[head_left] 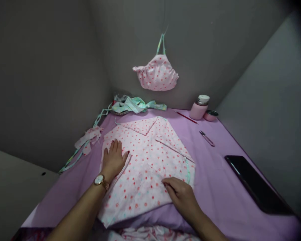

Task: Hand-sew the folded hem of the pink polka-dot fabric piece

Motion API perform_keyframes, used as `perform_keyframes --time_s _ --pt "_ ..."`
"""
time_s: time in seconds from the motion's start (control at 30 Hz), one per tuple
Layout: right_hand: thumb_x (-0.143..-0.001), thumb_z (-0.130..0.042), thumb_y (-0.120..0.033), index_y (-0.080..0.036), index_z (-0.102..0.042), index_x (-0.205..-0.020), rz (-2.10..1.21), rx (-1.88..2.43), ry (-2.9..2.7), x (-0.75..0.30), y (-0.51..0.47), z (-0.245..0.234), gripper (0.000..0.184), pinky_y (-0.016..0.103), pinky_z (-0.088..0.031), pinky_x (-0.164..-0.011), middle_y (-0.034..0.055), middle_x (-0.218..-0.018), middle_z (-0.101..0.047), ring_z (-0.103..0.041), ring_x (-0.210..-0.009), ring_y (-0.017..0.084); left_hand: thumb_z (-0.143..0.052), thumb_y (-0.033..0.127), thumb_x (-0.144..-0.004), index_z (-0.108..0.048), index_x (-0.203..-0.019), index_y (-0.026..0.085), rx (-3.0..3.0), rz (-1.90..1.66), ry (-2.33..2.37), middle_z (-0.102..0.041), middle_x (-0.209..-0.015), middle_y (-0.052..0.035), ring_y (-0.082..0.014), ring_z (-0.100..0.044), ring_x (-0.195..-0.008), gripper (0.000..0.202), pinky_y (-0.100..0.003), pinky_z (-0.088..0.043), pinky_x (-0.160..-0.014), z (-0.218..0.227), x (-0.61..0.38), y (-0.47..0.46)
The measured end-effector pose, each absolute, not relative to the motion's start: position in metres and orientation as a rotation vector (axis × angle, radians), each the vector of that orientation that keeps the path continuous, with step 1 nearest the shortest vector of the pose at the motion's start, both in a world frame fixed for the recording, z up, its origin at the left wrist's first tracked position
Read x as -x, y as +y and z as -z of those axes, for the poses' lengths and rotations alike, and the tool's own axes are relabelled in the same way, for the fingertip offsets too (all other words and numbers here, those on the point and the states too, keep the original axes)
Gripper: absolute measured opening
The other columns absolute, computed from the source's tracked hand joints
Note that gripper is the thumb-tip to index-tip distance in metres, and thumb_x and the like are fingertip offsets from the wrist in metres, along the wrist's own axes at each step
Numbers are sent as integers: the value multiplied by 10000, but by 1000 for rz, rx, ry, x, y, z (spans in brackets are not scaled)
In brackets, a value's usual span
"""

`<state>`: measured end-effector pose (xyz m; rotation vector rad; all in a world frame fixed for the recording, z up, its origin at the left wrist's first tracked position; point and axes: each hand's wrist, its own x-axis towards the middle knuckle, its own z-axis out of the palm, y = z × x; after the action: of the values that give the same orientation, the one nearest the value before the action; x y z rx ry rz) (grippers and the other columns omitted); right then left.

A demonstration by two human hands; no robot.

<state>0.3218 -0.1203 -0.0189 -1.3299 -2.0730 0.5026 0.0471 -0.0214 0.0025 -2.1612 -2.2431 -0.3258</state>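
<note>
A pink fabric piece with red dots [150, 157] lies folded on the purple tabletop [215, 187]. My left hand [113, 158], with a watch on its wrist, rests flat on the fabric's left part, fingers stretched out. My right hand [181, 194] sits at the fabric's lower right edge with its fingers curled and pressing on or pinching the cloth.
A dotted pouch [157, 74] hangs on the back wall. Green fabric strips [134, 105] and scraps [88, 138] lie at the back left. A pink flask [199, 107], small tin [210, 115], red pencil [186, 117], thread snips [206, 138] and dark phone [256, 182] lie to the right.
</note>
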Motion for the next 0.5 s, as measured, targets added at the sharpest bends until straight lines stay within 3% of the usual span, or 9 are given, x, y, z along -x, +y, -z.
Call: perform_keyframes --time_s 0.1,0.2,0.27,0.33,0.5 --pt "-836 -425 -165 -188 -641 -886 -599 1338 -1981 -322 -120 15 223 252 -485 -715 32 -853 -669 -623 -791 152 -299 405 -884 -303 -1337 50 2238 292 -2229 -245 -1431 -219 -319 -227 -1316 576 -597 -248 -985 -9 -65 -35" --pt "-824 -458 -191 -173 -644 -887 -701 1381 -1767 -324 -119 12 198 220 -472 -656 31 -799 -660 -613 -729 144 -233 352 -912 -177 -1389 77 2307 393 -2116 -164 -1469 -161 -258 -167 -1342 553 -559 -210 -1028 -18 -91 -66" --pt "-824 -472 -222 -163 -644 -890 -753 1407 -1620 -325 -118 11 194 204 -454 -596 27 -739 -645 -593 -662 135 -226 361 -918 -146 -1405 136 2572 407 -1828 -160 -1475 -116 -227 -147 -1349 542 -520 -209 -1045 -18 -110 -93" --pt "-825 -481 -246 -157 -645 -887 -802 1406 -1537 -327 -117 11 196 195 -435 -564 21 -707 -629 -570 -628 129 -296 473 -885 -179 -1403 188 2877 247 -1531 -191 -1467 -104 -268 -183 -1337 602 -548 -227 -1027 -14 -127 -117" --pt "-820 -497 -281 -157 -648 -880 -889 1388 -1509 -328 -118 10 204 188 -397 -525 10 -673 -604 -519 -579 115 -304 475 -888 -132 -1409 193 2932 197 -1482 -199 -1460 -110 -280 -198 -1332 616 -582 -183 -1029 -3 -143 -146"
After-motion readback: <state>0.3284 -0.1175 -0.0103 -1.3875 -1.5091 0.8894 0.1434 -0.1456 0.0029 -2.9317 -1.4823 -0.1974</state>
